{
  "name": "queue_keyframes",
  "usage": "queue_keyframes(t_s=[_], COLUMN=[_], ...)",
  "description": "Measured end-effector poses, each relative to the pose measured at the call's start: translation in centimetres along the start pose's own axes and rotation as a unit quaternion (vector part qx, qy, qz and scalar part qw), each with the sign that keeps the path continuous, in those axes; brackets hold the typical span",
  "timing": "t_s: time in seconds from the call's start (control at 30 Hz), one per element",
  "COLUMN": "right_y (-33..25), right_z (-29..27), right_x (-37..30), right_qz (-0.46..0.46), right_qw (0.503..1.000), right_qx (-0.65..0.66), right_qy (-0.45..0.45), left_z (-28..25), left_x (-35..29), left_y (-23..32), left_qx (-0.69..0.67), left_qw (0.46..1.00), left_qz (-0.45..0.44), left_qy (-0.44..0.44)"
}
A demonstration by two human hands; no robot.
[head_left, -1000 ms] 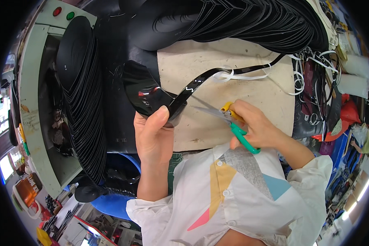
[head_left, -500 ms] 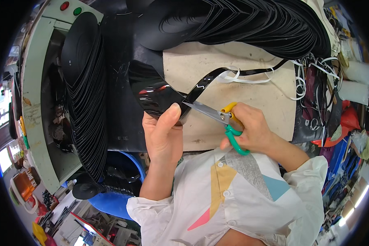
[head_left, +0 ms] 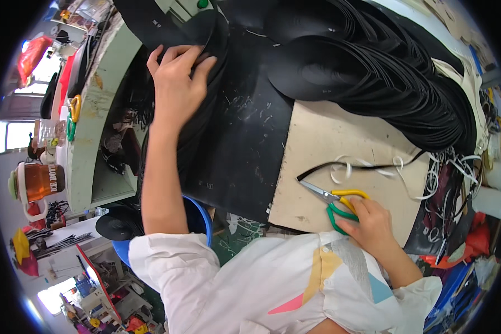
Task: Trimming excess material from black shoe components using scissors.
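At the upper left, my left hand (head_left: pixel 179 83) has its bent fingers at the edge of a flat black sheet piece (head_left: pixel 144 21), which lies over the top of a fanned stack of like pieces (head_left: pixel 220 33). What the fingertips do under the edge is partly hidden. My right hand (head_left: pixel 371 224) grips scissors (head_left: pixel 335 197) with one yellow and one green handle, low over a beige board (head_left: pixel 306 139). Their blades point left, with the tips by the end of a narrow black strip (head_left: pixel 322 165).
A large fanned pile of black pieces (head_left: pixel 367 72) covers the far right of the black work surface (head_left: pixel 239 139). White ribbon (head_left: pixel 392 171) loops across the board. At left stands a pale green metal cabinet (head_left: pixel 89 161); a blue bin (head_left: pixel 204 214) sits below the edge.
My left hand has moved from the middle to the upper-left stack. The shiny black piece is gone from beside the scissors. The scissors, still in my right hand, now lie lower over the board.
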State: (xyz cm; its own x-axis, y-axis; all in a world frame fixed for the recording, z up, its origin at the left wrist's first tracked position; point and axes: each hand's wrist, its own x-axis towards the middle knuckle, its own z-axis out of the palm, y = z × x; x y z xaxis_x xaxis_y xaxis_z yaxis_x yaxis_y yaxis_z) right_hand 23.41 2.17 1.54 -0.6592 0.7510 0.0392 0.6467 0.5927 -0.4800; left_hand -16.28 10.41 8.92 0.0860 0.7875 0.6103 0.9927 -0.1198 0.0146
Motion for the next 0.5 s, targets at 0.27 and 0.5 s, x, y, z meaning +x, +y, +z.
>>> queue_keyframes(t_s=[0.27,0.5], right_y=[-0.4,0.8], right_z=[0.6,3.0], right_x=[9.3,10.2], right_qz=[-0.13,-0.099], right_qw=[0.99,0.98], right_qx=[0.043,0.091], right_qy=[0.028,-0.145], left_z=[1.9,7.3], left_x=[-2.1,0.9], left_y=[-5.5,8.1], left_qx=[0.08,-0.293], left_qw=[0.977,0.945], left_qz=[-0.01,-0.11], left_qy=[-0.198,-0.094])
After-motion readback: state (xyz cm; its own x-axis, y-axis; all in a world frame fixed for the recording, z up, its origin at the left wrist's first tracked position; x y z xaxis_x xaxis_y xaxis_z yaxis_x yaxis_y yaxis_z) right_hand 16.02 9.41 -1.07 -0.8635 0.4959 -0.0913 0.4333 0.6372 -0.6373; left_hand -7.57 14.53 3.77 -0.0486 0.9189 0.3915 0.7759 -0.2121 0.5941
